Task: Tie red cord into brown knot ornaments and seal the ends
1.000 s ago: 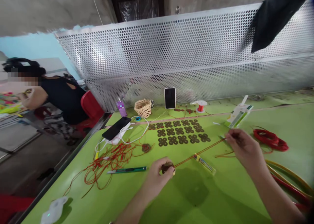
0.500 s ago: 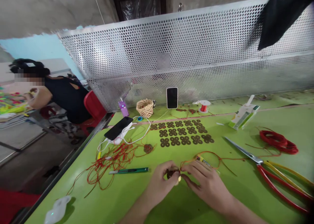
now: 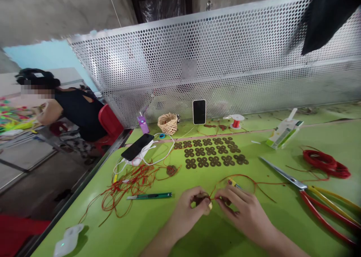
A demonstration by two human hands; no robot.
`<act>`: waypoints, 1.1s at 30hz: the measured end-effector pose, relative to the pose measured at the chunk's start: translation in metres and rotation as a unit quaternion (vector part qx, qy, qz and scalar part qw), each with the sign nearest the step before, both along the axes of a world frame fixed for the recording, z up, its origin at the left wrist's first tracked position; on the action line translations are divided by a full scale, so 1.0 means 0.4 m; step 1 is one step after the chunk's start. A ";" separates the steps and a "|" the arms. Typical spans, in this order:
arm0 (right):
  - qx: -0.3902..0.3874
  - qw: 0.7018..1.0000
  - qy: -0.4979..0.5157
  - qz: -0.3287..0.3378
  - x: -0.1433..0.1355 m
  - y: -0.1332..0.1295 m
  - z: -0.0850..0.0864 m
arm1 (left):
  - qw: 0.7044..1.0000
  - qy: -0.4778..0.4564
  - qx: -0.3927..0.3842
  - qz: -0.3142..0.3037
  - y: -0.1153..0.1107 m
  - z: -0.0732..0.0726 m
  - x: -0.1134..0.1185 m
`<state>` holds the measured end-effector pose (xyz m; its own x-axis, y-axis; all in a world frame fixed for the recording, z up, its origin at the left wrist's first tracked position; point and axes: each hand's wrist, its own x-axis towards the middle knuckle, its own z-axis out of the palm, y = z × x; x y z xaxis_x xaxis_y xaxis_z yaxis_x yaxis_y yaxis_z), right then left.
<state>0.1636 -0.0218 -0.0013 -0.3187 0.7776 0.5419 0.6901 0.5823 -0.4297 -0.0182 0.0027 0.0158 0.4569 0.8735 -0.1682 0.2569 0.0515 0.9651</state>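
My left hand (image 3: 189,207) is closed on a small bundle of dark brown, coin-like discs (image 3: 199,201), mostly covered by the fingers. A small yellow spot shows at its thumb tip; I cannot tell what it is. My right hand (image 3: 244,212) pinches a thin red cord (image 3: 213,198) that runs across the short gap to the discs. From there the cord loops behind the right hand and trails right over the green table (image 3: 214,238). A lighter-like yellow stick (image 3: 233,182) lies just behind the right fingers, partly hidden.
Rows of brown disc clusters (image 3: 211,151) lie ahead. Scissors (image 3: 299,184) and a red cord coil (image 3: 324,162) are at right. Left are a green cutter knife (image 3: 152,195), tangled red cords (image 3: 132,183) and a phone (image 3: 138,146). A wicker basket (image 3: 168,124) stands at the back; a person sits far left.
My right hand has drawn slightly right, away from the left, and the red cord now spans a wider gap. The left hand still grips the discs. The view has shifted a little.
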 end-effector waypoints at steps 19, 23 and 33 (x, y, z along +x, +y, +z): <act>-0.166 0.982 0.084 0.035 -0.002 0.000 0.025 | 0.994 0.083 0.056 -0.040 -0.002 0.023 0.005; -0.166 0.981 0.095 0.039 0.001 0.000 0.020 | 0.994 0.074 0.078 -0.028 -0.002 0.018 0.004; -0.114 0.985 0.115 0.062 0.006 0.004 0.013 | 0.998 0.023 0.035 -0.038 -0.001 0.022 0.004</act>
<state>0.1659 -0.0202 0.0039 -0.3070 0.8506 0.4269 0.4890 0.5258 -0.6960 -0.0164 0.0021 0.0245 0.5161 0.8467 -0.1293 0.3009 -0.0379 0.9529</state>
